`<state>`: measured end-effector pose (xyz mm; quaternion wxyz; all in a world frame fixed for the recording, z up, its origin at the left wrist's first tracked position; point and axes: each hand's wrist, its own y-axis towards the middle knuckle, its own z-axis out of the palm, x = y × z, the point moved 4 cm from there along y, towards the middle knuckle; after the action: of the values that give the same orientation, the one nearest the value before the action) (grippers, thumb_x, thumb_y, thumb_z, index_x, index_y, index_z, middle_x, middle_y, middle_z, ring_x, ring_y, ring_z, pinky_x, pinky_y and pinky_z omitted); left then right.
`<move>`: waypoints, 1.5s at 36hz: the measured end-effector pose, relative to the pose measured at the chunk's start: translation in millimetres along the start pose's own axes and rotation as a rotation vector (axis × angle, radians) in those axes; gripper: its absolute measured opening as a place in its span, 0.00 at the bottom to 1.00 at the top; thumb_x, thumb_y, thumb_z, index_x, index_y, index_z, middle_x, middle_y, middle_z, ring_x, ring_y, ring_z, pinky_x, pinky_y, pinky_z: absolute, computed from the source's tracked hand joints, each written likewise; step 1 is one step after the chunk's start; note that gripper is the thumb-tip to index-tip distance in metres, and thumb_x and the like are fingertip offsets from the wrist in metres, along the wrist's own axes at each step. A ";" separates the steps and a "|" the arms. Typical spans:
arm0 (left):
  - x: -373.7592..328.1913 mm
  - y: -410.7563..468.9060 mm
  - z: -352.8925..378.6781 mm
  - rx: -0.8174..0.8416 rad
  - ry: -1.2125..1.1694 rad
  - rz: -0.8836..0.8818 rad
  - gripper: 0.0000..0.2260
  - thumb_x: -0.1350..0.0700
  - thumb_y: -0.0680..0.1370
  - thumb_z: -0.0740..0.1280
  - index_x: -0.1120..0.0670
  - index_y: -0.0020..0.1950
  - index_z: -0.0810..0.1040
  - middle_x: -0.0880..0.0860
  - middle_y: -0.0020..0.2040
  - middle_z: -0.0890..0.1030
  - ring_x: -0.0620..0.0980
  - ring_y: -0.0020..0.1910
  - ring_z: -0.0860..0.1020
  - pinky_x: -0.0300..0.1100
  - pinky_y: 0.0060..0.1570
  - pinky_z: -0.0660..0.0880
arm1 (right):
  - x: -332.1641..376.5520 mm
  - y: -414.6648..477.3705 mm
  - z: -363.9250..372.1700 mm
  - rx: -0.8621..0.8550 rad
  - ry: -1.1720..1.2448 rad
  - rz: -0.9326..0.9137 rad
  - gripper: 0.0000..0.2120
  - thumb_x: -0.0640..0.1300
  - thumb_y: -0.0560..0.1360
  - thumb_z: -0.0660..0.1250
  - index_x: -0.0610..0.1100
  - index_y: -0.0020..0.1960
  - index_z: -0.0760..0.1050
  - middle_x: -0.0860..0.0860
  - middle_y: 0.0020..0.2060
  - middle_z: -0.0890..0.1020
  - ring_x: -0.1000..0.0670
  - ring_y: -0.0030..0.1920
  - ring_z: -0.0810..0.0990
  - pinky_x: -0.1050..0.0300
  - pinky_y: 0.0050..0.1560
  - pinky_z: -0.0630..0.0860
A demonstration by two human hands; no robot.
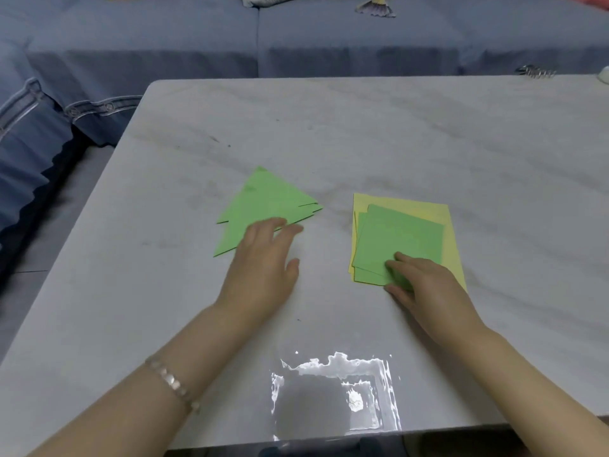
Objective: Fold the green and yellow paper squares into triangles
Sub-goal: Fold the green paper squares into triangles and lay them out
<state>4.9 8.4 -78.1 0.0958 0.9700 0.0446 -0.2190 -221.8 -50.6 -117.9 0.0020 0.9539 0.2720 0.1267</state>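
- Left hand point(263, 258): released, palm down, fingers straight. The fingertips rest on the near edge of the green triangles point(263, 202).
- Right hand point(425, 282): grasping. Fingertips lie on top of the near corner of the green squares point(398, 239) with the thumb at the edge below, pinching that corner.
- Left wrist: one bracelet point(171, 382) of pale, glossy beads.
- Green triangles: thin matte paper with sharp creases, lying flat and overlapped left of centre. The staggered corners show at least two; the exact count cannot be told.
- Green squares: same matte paper, at least two, slightly fanned on top of the yellow squares point(451, 245).
- Yellow squares: pale, matte, larger than the green ones. Count not resolvable.
- The two piles sit near each other but apart.
- Table point(362, 133): white-grey marbled top, glossy, with a bright glare patch at the near edge.
- Beyond it: a blue fabric sofa point(164, 37).
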 end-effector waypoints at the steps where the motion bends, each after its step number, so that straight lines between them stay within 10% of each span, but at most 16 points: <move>1: -1.5 -8.0 5.2 0.000 -0.036 0.008 0.17 0.57 0.71 0.64 0.57 0.59 0.78 0.59 0.58 0.77 0.57 0.60 0.70 0.44 0.61 0.65 | 1.5 -0.2 -0.5 -0.050 -0.023 -0.036 0.17 0.38 0.62 0.79 0.37 0.49 0.81 0.38 0.49 0.83 0.38 0.42 0.83 0.46 0.44 0.78; 5: -7.3 -30.8 16.6 0.047 -0.140 -0.017 0.15 0.54 0.72 0.59 0.56 0.52 0.80 0.54 0.54 0.79 0.49 0.56 0.69 0.36 0.55 0.63 | 6.2 -2.1 -5.8 -0.137 -0.107 -0.184 0.07 0.37 0.66 0.74 0.37 0.43 0.81 0.42 0.40 0.84 0.41 0.32 0.80 0.52 0.34 0.78; 12: -10.1 -39.1 18.5 0.104 -0.152 -0.081 0.11 0.58 0.78 0.61 0.51 0.58 0.76 0.44 0.58 0.75 0.44 0.61 0.70 0.30 0.53 0.61 | 1.8 -3.4 -14.0 -0.127 -0.145 -0.147 0.22 0.29 0.52 0.80 0.38 0.45 0.82 0.46 0.24 0.77 0.43 0.24 0.76 0.62 0.26 0.70; 18: -14.0 -39.2 17.2 0.126 -0.174 -0.094 0.11 0.57 0.78 0.60 0.49 0.59 0.76 0.42 0.58 0.75 0.42 0.60 0.71 0.32 0.54 0.63 | 2.4 7.9 -1.3 -0.067 0.010 -0.084 0.19 0.42 0.61 0.79 0.37 0.50 0.81 0.40 0.48 0.82 0.38 0.48 0.81 0.45 0.49 0.77; 22: -15.5 -41.2 17.2 0.146 -0.173 -0.089 0.11 0.57 0.78 0.60 0.48 0.59 0.75 0.41 0.58 0.74 0.40 0.59 0.71 0.31 0.54 0.63 | 8.6 20.6 2.7 0.111 0.007 0.030 0.24 0.51 0.73 0.68 0.39 0.65 0.72 0.41 0.66 0.72 0.42 0.67 0.69 0.51 0.65 0.65; 28: -14.4 -43.1 16.8 0.162 -0.161 -0.095 0.11 0.56 0.79 0.60 0.48 0.59 0.75 0.41 0.58 0.74 0.40 0.59 0.71 0.31 0.54 0.64 | 12.3 25.1 -2.3 0.034 -0.170 -0.119 0.13 0.44 0.63 0.78 0.36 0.38 0.79 0.41 0.35 0.81 0.41 0.34 0.81 0.53 0.30 0.77; 34: -14.8 -44.4 15.9 0.176 -0.169 -0.110 0.11 0.56 0.79 0.59 0.47 0.59 0.75 0.39 0.58 0.74 0.39 0.59 0.71 0.31 0.54 0.64 | 19.4 23.0 -12.7 -0.022 -0.205 -0.152 0.30 0.30 0.51 0.78 0.46 0.30 0.57 0.52 0.21 0.58 0.47 0.21 0.55 0.64 0.26 0.39; 48: -10.5 -46.0 5.4 0.147 -0.223 -0.162 0.10 0.56 0.78 0.61 0.47 0.57 0.77 0.36 0.51 0.72 0.39 0.57 0.72 0.34 0.56 0.67 | 6.7 5.8 -13.0 -0.125 -0.060 -0.049 0.10 0.30 0.60 0.76 0.40 0.31 0.77 0.45 0.24 0.77 0.41 0.24 0.75 0.55 0.21 0.71; 54: -9.7 -45.3 5.7 0.156 -0.251 -0.186 0.09 0.56 0.78 0.61 0.47 0.56 0.77 0.36 0.51 0.72 0.39 0.54 0.71 0.35 0.56 0.68 | 15.0 4.4 -25.9 0.042 0.034 0.101 0.03 0.45 0.70 0.73 0.46 0.43 0.83 0.50 0.41 0.85 0.45 0.44 0.81 0.56 0.39 0.71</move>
<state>-12.0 51.1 -86.5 0.0042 0.9311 0.1048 -0.3493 -213.5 -48.3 -88.9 -0.0290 0.9639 0.2264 0.1371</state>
